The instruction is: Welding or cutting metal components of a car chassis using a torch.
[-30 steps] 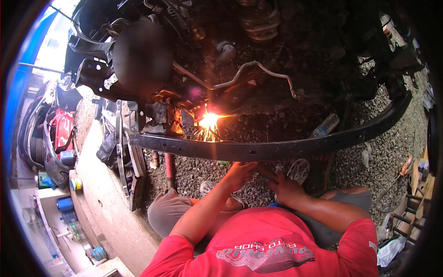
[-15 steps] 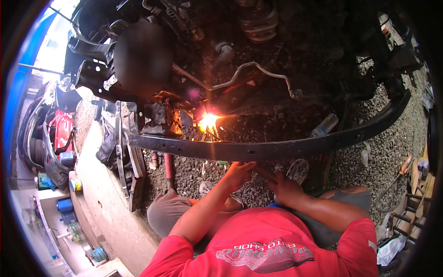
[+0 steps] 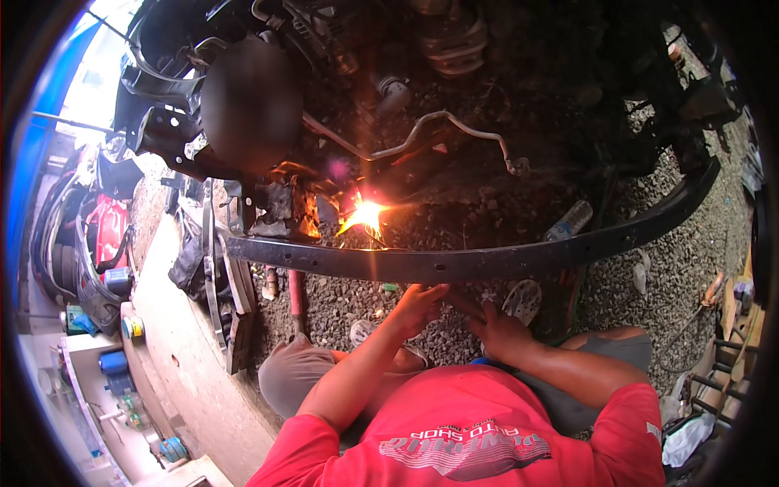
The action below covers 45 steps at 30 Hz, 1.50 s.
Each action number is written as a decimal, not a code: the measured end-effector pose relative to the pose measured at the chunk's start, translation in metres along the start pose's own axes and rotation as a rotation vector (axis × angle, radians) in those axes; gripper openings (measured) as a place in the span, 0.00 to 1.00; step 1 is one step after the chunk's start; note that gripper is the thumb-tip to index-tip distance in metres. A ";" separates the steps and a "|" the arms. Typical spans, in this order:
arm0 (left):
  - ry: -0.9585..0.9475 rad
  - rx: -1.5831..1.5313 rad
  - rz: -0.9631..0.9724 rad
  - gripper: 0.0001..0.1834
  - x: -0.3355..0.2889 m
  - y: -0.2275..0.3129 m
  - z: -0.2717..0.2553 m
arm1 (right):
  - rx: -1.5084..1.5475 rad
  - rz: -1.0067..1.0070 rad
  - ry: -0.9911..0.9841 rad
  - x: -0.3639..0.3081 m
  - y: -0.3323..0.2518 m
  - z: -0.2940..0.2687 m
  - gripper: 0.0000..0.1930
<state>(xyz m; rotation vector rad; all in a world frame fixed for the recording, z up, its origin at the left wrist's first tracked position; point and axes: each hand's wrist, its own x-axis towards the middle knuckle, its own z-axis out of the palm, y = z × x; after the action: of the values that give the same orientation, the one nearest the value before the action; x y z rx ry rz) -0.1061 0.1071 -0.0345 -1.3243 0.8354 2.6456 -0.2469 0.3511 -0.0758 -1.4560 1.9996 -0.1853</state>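
Observation:
Just below the curved black bumper beam (image 3: 503, 261), my left hand (image 3: 423, 307) and my right hand (image 3: 501, 331) are both closed around a dark, long-handled tool (image 3: 464, 303). My left hand is farther forward, against the beam's near edge; my right grips nearer my body. The beam hides the front part of the tool. Behind the beam a bright glare (image 3: 367, 215) throws orange sparks, with a thin dark rod running to it. Left of the glare stands a dented metal bracket (image 3: 280, 213), lit orange. Glare and shadow hide the exact contact point.
A bent metal pipe (image 3: 422, 130) crosses the vehicle front. A plastic bottle (image 3: 570, 221) lies on gravel behind the beam. A red-handled tool (image 3: 297, 294) stands left of my hands, near a concrete ledge (image 3: 174, 341). Bars and a plastic bag (image 3: 688, 438) lie at right.
The glare stays in nearly the same place, its sparks now spreading more to the left and fewer falling below the beam. Both hands keep their hold, almost still.

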 end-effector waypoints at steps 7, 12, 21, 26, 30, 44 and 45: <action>-0.045 0.003 -0.007 0.13 0.005 -0.005 -0.008 | -0.050 -0.082 0.043 -0.004 -0.016 -0.032 0.18; -0.011 0.021 0.001 0.13 0.003 -0.002 -0.001 | -0.085 -0.171 0.080 -0.007 -0.019 -0.043 0.18; -0.002 0.021 0.010 0.10 -0.003 0.000 0.007 | -0.068 -0.158 0.037 -0.010 -0.022 -0.049 0.19; -0.013 0.085 0.049 0.14 -0.018 -0.001 0.034 | -0.033 -0.181 0.060 -0.041 -0.023 -0.077 0.16; 0.041 0.150 0.120 0.16 -0.038 -0.001 0.055 | 0.128 -0.263 0.058 -0.051 -0.014 -0.094 0.14; 0.234 0.445 0.075 0.23 -0.114 -0.002 0.013 | 0.436 -0.148 -0.029 -0.075 -0.018 -0.118 0.12; 0.233 0.447 0.079 0.23 -0.124 -0.002 0.006 | 0.497 -0.116 -0.008 -0.079 -0.015 -0.117 0.12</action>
<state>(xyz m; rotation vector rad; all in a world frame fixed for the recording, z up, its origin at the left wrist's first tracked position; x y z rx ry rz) -0.0322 0.1333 0.0621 -1.5044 1.4310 2.1870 -0.2884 0.3861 0.0551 -1.2401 1.6995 -0.6735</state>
